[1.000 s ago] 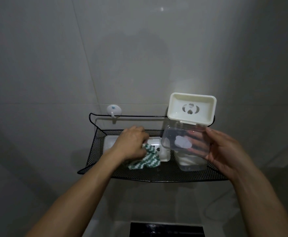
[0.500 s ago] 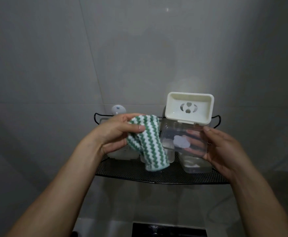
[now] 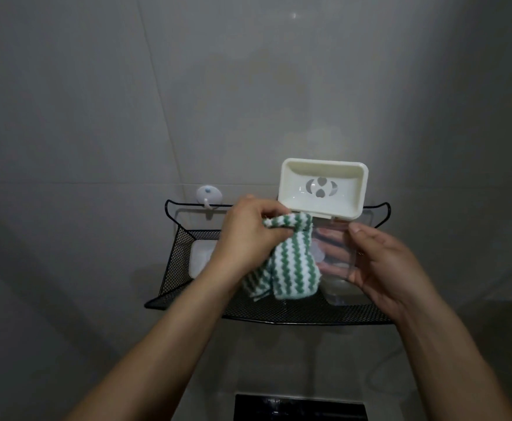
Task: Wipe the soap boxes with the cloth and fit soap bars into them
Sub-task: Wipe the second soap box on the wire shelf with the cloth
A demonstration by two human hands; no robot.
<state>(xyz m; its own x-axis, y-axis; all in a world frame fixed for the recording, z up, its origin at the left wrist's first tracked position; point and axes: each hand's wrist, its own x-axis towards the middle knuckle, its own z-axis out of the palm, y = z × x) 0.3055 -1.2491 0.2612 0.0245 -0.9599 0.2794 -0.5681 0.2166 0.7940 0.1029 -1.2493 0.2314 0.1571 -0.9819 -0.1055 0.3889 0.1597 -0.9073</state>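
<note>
The black mesh shelf (image 3: 185, 262) hung on the tiled wall (image 3: 97, 101) under a small white hook (image 3: 208, 195), and most of my work sat on it or just above it. I judged the task barely begun: no soap bar that I could make out lay in any box. My right hand (image 3: 391, 268) held the open soap box (image 3: 323, 187) up over the shelf, its cream tray tilted toward me and its clear half (image 3: 338, 253) pinched between thumb and fingers, the fingers showing through the plastic. My left hand (image 3: 248, 235) had its grip curled tight on the green-and-white striped cloth (image 3: 288, 262), bunched at the top and hanging down against the clear half, touching it, so the wiping of this box looked about to start. A second white soap box (image 3: 200, 259) sat on the shelf to the left, apart from my hands, and a clear container (image 3: 344, 291) sat beneath the held box; whether either was wiped I could not tell. Both seemed left to do, with the fitting of bars after.
</note>
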